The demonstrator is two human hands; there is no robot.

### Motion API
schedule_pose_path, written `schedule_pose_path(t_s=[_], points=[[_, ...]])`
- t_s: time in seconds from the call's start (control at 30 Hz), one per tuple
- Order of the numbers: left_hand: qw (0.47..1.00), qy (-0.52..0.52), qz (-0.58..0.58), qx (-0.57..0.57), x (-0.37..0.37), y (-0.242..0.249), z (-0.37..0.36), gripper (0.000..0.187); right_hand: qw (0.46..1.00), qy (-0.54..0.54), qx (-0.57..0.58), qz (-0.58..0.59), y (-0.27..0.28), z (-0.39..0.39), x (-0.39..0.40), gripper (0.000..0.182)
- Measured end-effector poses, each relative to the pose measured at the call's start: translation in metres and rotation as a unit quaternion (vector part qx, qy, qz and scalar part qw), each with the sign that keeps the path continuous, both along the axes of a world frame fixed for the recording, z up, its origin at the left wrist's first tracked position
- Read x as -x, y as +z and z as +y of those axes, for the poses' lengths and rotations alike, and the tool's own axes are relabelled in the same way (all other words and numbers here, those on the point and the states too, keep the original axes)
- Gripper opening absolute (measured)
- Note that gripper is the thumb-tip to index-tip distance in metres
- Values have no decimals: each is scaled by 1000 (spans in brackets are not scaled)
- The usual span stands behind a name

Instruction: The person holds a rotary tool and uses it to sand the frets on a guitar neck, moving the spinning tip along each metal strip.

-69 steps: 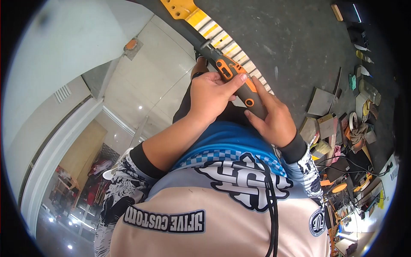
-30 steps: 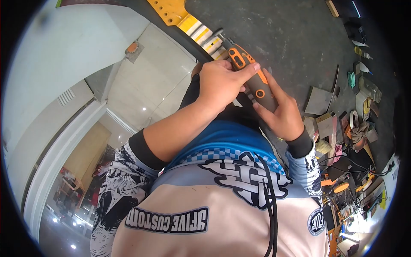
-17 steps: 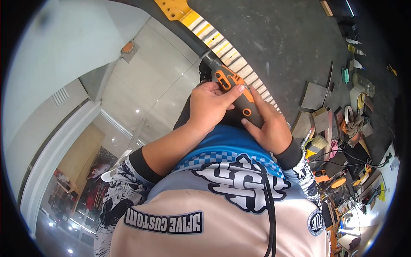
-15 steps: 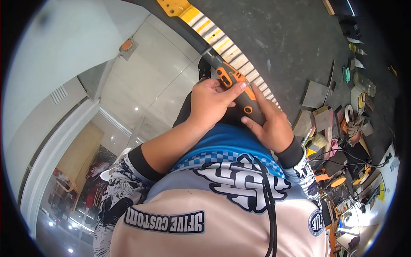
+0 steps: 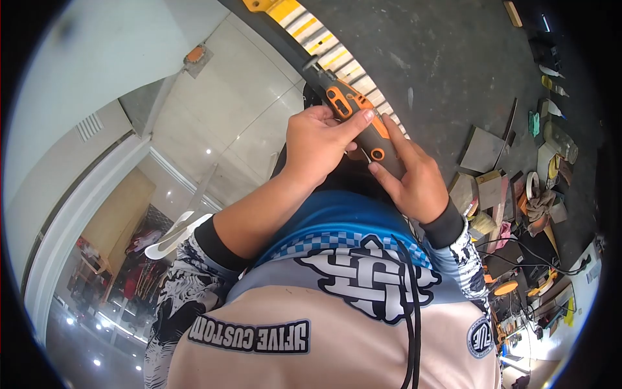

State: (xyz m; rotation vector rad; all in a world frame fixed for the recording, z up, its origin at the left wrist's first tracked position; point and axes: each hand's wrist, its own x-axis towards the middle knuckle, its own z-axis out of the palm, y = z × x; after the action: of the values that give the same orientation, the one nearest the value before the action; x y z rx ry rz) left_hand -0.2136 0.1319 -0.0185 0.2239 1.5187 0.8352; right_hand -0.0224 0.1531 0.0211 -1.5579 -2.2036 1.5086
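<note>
An orange and dark grey rotary tool [image 5: 353, 107] lies slantwise between my two hands, its tip toward the upper left. My left hand [image 5: 317, 142] is closed round its side, the thumb on top of the body. Along the tool's other side rests my right hand [image 5: 416, 175], its forefinger on the body and its thumb near the rear end. A guitar neck [image 5: 330, 55] with a pale fretboard, dark cross lines and yellow patches runs beside the tool on the dark bench. A small round grey piece [image 5: 311, 63] shows at the tool's tip.
The dark bench top [image 5: 447, 71] carries a grey flat block [image 5: 481, 149], wooden blocks [image 5: 463, 191], a brush, a white tape roll [image 5: 532, 185], cloths and small bottles at the right. Black cables [image 5: 551, 262] lie lower right. Pale floor tiles [image 5: 240, 84] show at the left.
The view has shifted, so the neck sits higher and the bench items lie further right. The round grey piece at the tool's tip shows more clearly. Both hands remain on the tool.
</note>
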Motion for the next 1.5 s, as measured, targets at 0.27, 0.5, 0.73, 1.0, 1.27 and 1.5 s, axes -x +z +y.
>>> schedule_pose_path(t_s=[0.27,0.5,0.73,1.0,1.27,1.5], points=[[1000,-9,13,7,1,5,6,36,1000,-4,3,10,-3,5,-2,77],[1000,-17,13,9,-2,8,16,37,1000,-13,-7,13,-3,9,-5,76],[999,-32,4,0,-11,10,32,37,999,-23,-20,14,-2,20,-15,77],[999,-43,-9,4,-22,9,51,37,998,-48,-19,38,-6,28,-25,77],[999,-46,10,-28,-25,25,30,38,999,-26,-37,21,7,11,-30,78],[1000,7,5,-22,-29,15,-18,33,999,24,-29,-15,14,-16,-31,79]])
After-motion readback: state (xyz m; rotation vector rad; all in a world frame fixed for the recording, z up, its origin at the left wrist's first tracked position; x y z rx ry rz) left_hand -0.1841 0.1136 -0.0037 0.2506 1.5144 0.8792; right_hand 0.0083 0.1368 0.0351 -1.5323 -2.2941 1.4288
